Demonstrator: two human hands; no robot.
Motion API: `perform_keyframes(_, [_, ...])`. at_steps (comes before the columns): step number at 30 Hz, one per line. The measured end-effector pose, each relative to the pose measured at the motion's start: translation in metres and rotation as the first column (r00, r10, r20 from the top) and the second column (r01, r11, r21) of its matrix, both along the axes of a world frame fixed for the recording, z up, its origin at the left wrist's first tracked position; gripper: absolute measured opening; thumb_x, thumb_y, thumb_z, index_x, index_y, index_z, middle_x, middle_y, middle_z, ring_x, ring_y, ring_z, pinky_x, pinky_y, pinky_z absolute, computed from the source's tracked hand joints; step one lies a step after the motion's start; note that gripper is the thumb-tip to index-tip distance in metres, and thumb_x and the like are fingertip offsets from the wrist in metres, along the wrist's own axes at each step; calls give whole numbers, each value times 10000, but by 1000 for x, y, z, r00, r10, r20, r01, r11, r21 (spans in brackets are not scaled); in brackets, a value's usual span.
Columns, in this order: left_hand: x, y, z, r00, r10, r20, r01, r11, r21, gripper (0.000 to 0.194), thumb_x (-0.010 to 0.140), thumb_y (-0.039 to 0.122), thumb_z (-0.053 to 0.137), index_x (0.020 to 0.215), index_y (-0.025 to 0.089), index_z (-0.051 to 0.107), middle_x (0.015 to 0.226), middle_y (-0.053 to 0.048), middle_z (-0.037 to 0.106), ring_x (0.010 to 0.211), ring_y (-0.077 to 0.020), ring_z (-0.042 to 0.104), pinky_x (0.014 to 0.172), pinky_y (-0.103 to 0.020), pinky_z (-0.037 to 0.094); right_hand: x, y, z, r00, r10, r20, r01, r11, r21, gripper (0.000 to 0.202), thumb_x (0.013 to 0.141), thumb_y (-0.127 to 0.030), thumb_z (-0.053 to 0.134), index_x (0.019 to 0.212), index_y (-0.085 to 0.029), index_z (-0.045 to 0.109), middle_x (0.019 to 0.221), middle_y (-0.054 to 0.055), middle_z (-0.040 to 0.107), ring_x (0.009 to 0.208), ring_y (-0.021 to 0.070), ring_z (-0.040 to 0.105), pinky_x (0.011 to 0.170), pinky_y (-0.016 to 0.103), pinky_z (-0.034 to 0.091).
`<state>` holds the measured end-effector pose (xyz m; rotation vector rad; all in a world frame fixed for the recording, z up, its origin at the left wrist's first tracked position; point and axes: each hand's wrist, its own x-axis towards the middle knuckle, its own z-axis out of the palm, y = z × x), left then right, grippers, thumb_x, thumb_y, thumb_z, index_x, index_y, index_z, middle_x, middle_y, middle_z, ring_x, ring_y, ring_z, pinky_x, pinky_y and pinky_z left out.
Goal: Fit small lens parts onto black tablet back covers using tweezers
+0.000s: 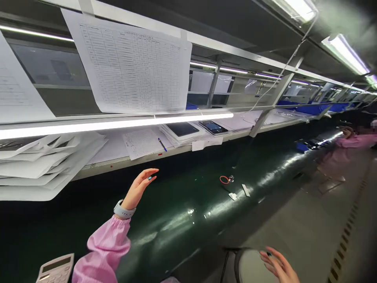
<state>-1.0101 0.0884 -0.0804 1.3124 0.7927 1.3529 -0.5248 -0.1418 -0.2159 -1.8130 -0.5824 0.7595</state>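
Observation:
My left hand (140,189) hovers over the dark green bench top (173,188), below the shelf edge. Its fingers are stretched out, the thumb stands a little apart, and nothing is in it. At the bottom right my right hand (279,264) is partly cut off by the frame; its fingers are spread and hold nothing. Beside it shows a round stool seat (253,267). Nearest to my left hand on the shelf lie a blue pen (162,144) and a printed sheet (140,142).
Stacked papers (44,169) overhang the shelf at left; a calculator (55,269) lies at lower left. On the bench are a red-orange ring (224,180) and small white pieces (245,190). A tablet-like device (213,127) is on the shelf. A person in pink (356,140) sits farther right.

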Motion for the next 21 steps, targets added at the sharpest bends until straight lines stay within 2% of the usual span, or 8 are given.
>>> perform_keyframes(2, [33,35,9,999,-3,43,2,1000,11,372,856,449,743,1166,244,749,1357,-112,720,1423,-356,530,1198,-522,436,5,78,22,994,108,24,-110,988,110,592,426,-706,859,798,-268,716,798,143,772,795,399,776,716,555,673])
perform_keyframes(3, [47,50,12,998,2,60,-3,1000,6,370,863,424,734,1187,248,737,1388,-108,705,1450,-346,505,1208,-513,424,4,116,33,985,171,36,-175,972,157,611,524,-710,856,873,-226,725,847,129,777,814,344,777,764,524,667])
perform_keyframes(5, [73,76,15,996,31,89,-30,999,-17,386,875,380,714,1241,260,704,1453,-97,667,1493,-326,458,1217,-499,406,-4,187,55,953,296,70,-304,925,229,506,823,-618,782,1017,-156,716,942,89,771,874,251,761,858,484,637])
perform_keyframes(7, [90,97,15,992,73,102,-68,996,-52,431,882,339,713,1303,256,666,1511,-97,621,1514,-324,428,1222,-519,391,-13,253,79,913,389,121,-407,868,285,328,960,-455,730,1076,-149,708,1054,75,754,973,229,738,927,470,606])
perform_keyframes(11, [109,133,14,976,189,110,-175,977,-125,487,920,316,738,1380,227,608,1577,-123,537,1497,-352,427,1218,-616,353,-19,378,133,831,504,236,-557,757,342,211,979,-317,732,1107,-151,705,1184,78,711,1128,252,679,995,489,566])
perform_keyframes(15, [126,167,24,937,331,114,-299,926,-231,406,990,384,671,1359,227,613,1517,-123,568,1371,-336,548,1140,-599,447,-21,498,179,776,574,263,-631,707,320,261,1011,-358,686,1173,-154,676,1194,83,688,1047,236,689,909,449,599])
perform_keyframes(18, [144,193,41,922,381,60,-345,884,-315,385,1005,430,645,1320,210,627,1380,-118,650,1177,-295,666,1004,-537,560,-34,567,197,712,657,247,-701,645,304,292,1026,-385,661,1214,-162,661,1175,81,686,971,216,697,835,407,619])
perform_keyframes(21, [159,216,60,922,383,-59,-375,845,-381,370,1006,448,642,1272,191,645,1265,-105,693,1037,-260,707,890,-480,612,-52,603,197,648,718,254,-753,556,352,300,1017,-380,679,1222,-163,657,1165,78,688,943,206,700,802,385,625])
